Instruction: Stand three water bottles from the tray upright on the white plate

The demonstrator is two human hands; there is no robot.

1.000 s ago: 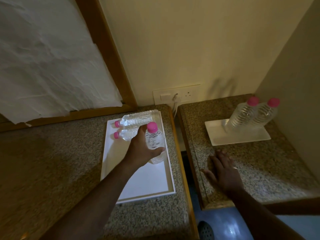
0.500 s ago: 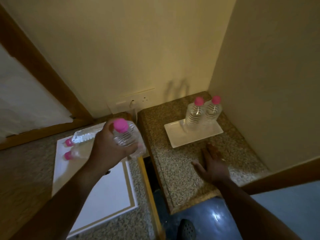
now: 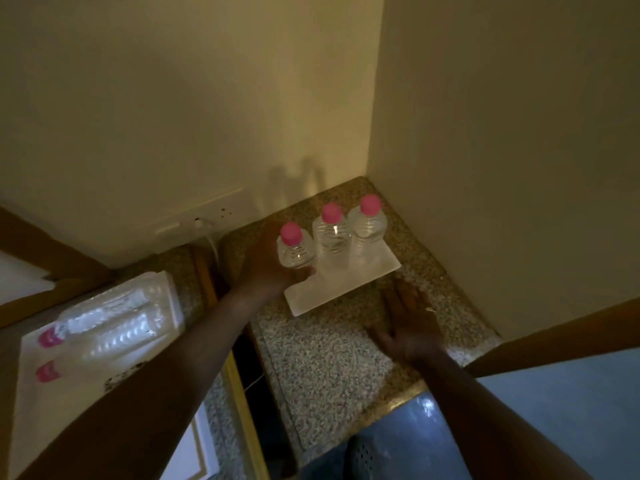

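I have the left hand (image 3: pixel 266 268) wrapped around the third water bottle (image 3: pixel 296 249), grip closed on its body just below the pink cap, bottle upright at the near-left end of the white plate (image 3: pixel 346 285). I cannot tell whether its base is already down on the plate or just above it; the fingers hide that edge. Two more bottles (image 3: pixel 349 233) stand upright on the plate to its right, close together, the nearer of them just beside the one I hold.

The right hand (image 3: pixel 408 327) lies flat and empty on the granite bench (image 3: pixel 329 355), fingers spread, its fingertips near the plate's front edge.

To finish this step well, I would lower the bottle straight down and keep it vertical, leaving a small gap so it does not knock its neighbour. It sits close to the plate's left edge, so I want the whole base on the white surface, not overhanging. Once it bears its own weight, I would open the fingers gently and draw the hand away to the left, clear of the cap, since a light, tall bottle probably tips easily.

Two further bottles (image 3: pixel 114 323) lie on their sides on the tray (image 3: pixel 27 410) at the left.
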